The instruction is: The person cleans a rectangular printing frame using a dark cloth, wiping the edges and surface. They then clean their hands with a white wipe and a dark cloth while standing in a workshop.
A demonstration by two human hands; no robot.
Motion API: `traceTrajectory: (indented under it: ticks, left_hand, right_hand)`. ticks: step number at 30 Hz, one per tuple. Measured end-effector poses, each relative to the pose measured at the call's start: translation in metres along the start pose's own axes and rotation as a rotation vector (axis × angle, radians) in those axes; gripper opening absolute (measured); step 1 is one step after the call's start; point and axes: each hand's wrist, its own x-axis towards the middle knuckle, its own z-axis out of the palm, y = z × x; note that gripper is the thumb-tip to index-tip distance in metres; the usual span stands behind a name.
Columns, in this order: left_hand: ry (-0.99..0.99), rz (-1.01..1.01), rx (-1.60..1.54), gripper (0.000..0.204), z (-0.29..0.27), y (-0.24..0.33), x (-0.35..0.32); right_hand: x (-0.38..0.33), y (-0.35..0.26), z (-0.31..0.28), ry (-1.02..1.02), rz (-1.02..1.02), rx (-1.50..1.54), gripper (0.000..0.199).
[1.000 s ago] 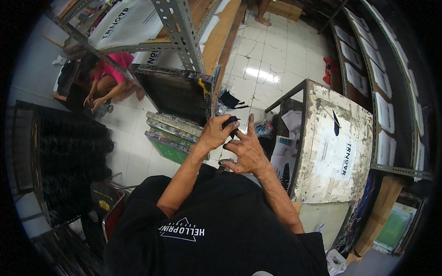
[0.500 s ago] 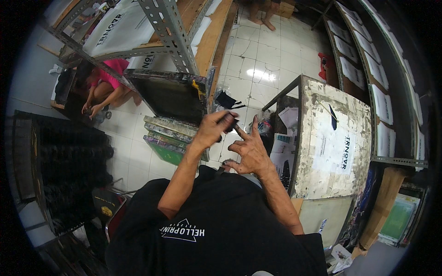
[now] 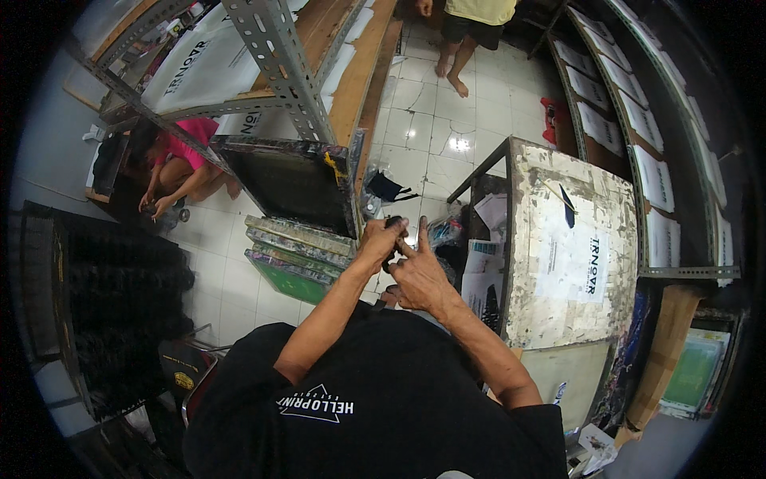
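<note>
A stained desk (image 3: pixel 558 199) carries a white sheet (image 3: pixel 570 255) near its middle. Framed screens (image 3: pixel 295 184) lean against a metal rack (image 3: pixel 279 56). A crouching person (image 3: pixel 171 164) sits on the tiled floor (image 3: pixel 431 104).

The floor (image 3: pixel 435 120) is of glossy pale tiles, with a bright glare. The rack (image 3: pixel 275 56) is grey matt metal with punched holes; its shelves (image 3: pixel 339 48) are bare wood. The table (image 3: pixel 570 239) top looks like worn, rough board, stained and scratched, with white paper sheets on it. The frame (image 3: pixel 291 180) holds dark matt mesh, its edges smeared with paint. The shirt (image 3: pixel 375 399) is black matt cloth. The small object (image 3: pixel 393 226) in the left hand (image 3: pixel 377 243) is black and looks like plastic
</note>
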Motion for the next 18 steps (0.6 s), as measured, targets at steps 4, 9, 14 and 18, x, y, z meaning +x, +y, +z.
traceTrajectory:
  ticks: [4, 9, 14, 18]
  left_hand:
    - [0.091, 0.105, -0.221, 0.043, -0.006, 0.018, 0.001]
    - [-0.115, 0.365, -0.061, 0.041, -0.017, 0.034, -0.007]
    - [-0.108, 0.665, 0.531, 0.024, -0.001, 0.023, -0.01]
    - [0.051, 0.455, 0.478, 0.025, 0.004, 0.007, -0.003]
  right_hand:
    - [-0.01, 0.014, -0.013, 0.054, 0.04, 0.081, 0.037]
    - [-0.02, 0.028, -0.013, 0.171, 0.032, 0.201, 0.033]
    - [-0.017, 0.02, -0.025, 0.112, -0.024, 0.173, 0.036]
    - [-0.018, 0.018, -0.015, 0.125, -0.052, 0.143, 0.038]
